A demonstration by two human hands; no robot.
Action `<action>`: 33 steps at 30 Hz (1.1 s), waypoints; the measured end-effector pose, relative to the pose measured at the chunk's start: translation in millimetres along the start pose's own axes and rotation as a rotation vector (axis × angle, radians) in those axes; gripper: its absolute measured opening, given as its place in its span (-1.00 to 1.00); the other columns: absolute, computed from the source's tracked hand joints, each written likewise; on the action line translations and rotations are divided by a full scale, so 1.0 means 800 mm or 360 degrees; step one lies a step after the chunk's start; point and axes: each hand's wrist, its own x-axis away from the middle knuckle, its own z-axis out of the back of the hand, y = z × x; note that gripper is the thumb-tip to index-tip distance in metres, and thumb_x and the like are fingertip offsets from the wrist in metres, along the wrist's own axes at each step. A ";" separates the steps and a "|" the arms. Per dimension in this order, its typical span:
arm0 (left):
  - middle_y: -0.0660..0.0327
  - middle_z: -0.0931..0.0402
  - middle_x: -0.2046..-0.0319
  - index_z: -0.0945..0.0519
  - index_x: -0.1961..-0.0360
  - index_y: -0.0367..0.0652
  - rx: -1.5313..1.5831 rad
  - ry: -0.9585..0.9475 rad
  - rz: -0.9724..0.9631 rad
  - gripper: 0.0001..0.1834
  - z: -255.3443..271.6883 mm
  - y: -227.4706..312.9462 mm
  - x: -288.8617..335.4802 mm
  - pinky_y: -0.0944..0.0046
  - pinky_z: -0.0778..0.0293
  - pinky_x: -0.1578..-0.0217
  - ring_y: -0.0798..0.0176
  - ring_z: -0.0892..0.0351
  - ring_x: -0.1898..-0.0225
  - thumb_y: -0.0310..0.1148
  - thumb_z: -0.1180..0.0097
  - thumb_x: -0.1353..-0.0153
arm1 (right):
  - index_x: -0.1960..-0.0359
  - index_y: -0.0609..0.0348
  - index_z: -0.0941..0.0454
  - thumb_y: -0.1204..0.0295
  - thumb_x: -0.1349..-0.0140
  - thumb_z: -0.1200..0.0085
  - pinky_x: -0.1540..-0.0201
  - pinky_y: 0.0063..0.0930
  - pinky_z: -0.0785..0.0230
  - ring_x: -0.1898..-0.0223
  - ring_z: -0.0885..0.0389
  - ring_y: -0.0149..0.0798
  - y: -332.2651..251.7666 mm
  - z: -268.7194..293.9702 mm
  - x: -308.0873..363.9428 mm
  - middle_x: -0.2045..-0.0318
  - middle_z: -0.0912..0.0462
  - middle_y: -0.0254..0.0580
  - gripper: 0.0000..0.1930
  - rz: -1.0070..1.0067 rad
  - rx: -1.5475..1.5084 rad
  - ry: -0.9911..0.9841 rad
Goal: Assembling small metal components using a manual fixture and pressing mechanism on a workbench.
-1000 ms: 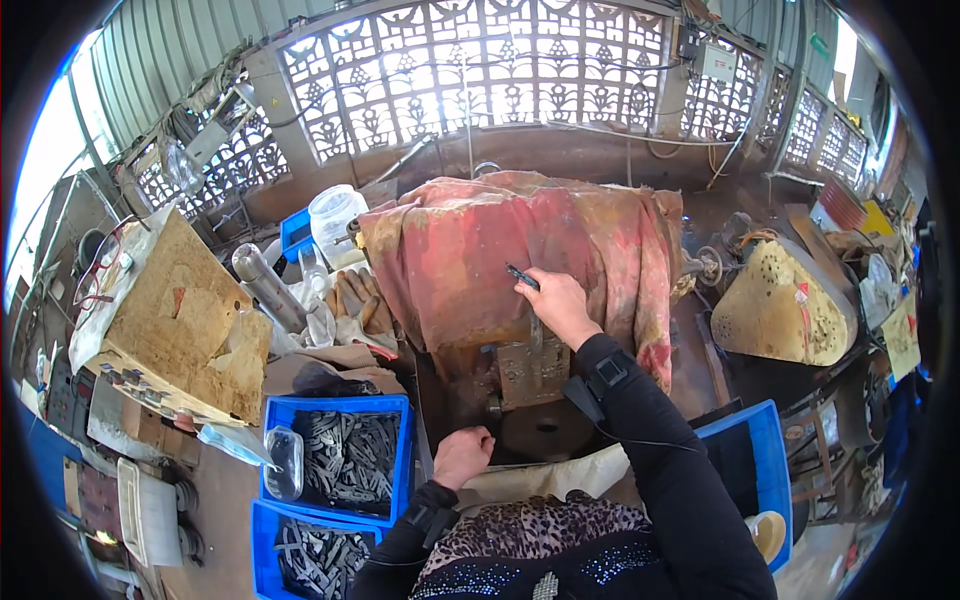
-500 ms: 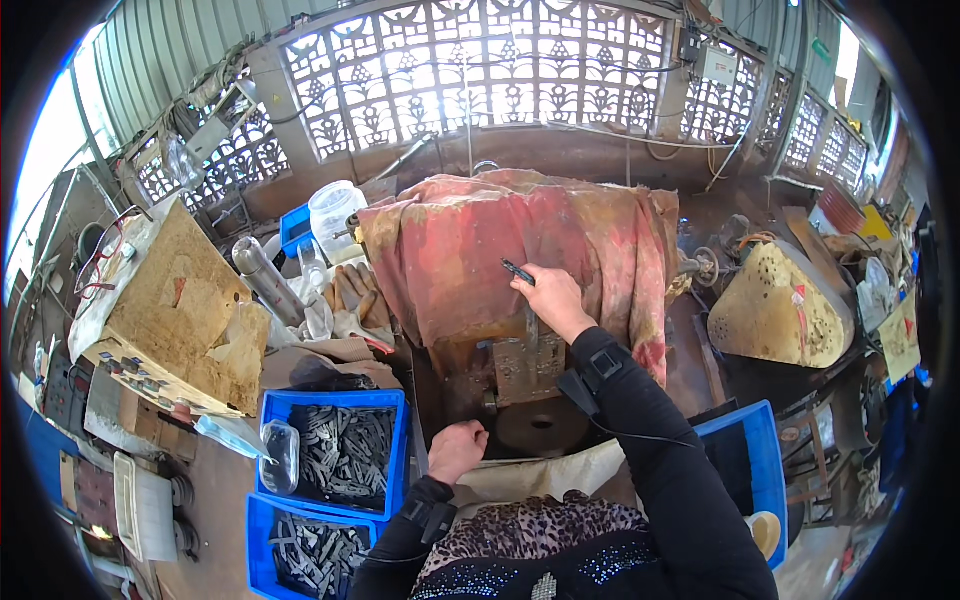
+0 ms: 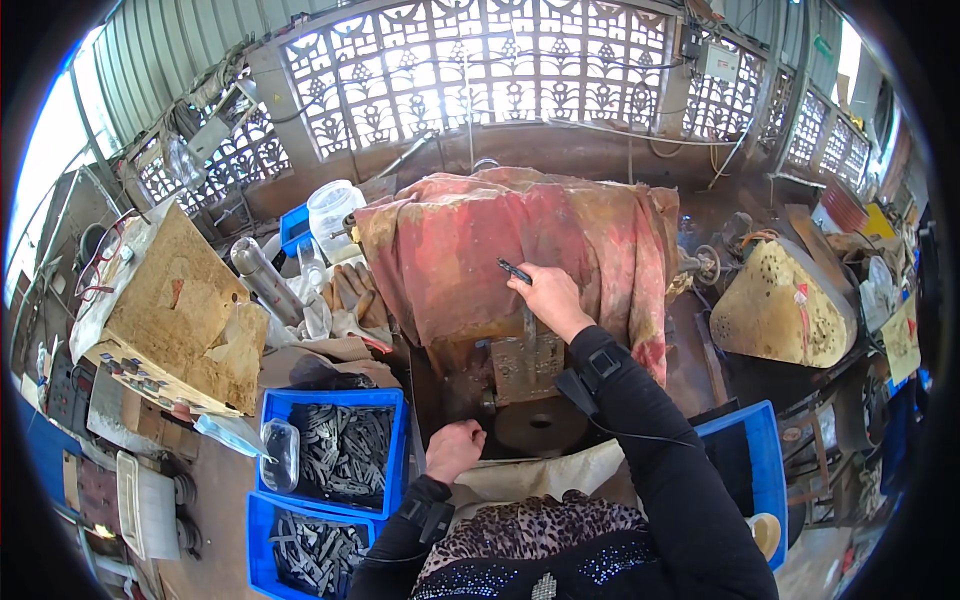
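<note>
My right hand (image 3: pixel 551 300) is raised in front of a red, stained cloth (image 3: pixel 460 255) draped over a machine. Between its thumb and fingers it pinches a small dark metal piece (image 3: pixel 514 270), whose end sticks out to the upper left. Lower down, my left hand (image 3: pixel 455 451) is closed with its fingers curled, at the near left edge of the machine; whatever it may hold is hidden. A round dark disc (image 3: pixel 541 421) with a centre hole lies between my two forearms, below a rusty metal block (image 3: pixel 527 368).
On the left stand two blue bins, an upper (image 3: pixel 403 430) and a lower one (image 3: pixel 258 545), with many grey metal pieces. Another blue bin (image 3: pixel 770 450) stands right of my right arm. A worn control box (image 3: pixel 185 300) is at left, work gloves (image 3: pixel 352 295) beside the cloth.
My right hand has shifted very slightly left with the metal piece still pinched. The left hand stays closed in nearly the same spot.
</note>
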 end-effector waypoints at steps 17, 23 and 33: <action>0.03 -0.62 0.40 -0.65 0.36 -0.10 -0.0013 -0.0048 0.0046 -0.78 0.002 0.003 -0.001 0.00 -0.52 0.27 -0.09 -0.61 0.30 -0.19 -0.13 -0.16 | 0.23 0.03 -0.62 0.13 -0.22 -0.11 0.27 -0.04 -0.44 0.31 -0.62 0.11 0.002 0.002 -0.001 0.45 -0.65 0.02 -0.73 0.0008 0.0004 -0.0022; 0.02 -0.62 0.40 -0.65 0.37 -0.11 -0.0005 -0.0027 0.0044 -0.78 0.003 0.005 0.001 0.00 -0.52 0.27 -0.10 -0.60 0.30 -0.19 -0.12 -0.16 | 0.22 0.03 -0.62 0.13 -0.22 -0.11 0.24 -0.04 -0.44 0.28 -0.62 0.10 -0.002 0.005 -0.001 0.42 -0.65 0.02 -0.72 -0.0026 0.0025 -0.0067; 0.02 -0.62 0.36 -0.63 0.35 -0.09 -0.0013 -0.0060 0.0059 -0.79 0.004 0.005 0.002 -0.02 -0.53 0.24 -0.07 -0.61 0.26 -0.20 -0.09 -0.16 | 0.18 0.03 -0.63 0.15 -0.22 -0.11 0.22 -0.05 -0.44 0.26 -0.61 0.10 -0.003 0.006 -0.001 0.40 -0.66 0.02 -0.72 -0.0058 0.0014 -0.0098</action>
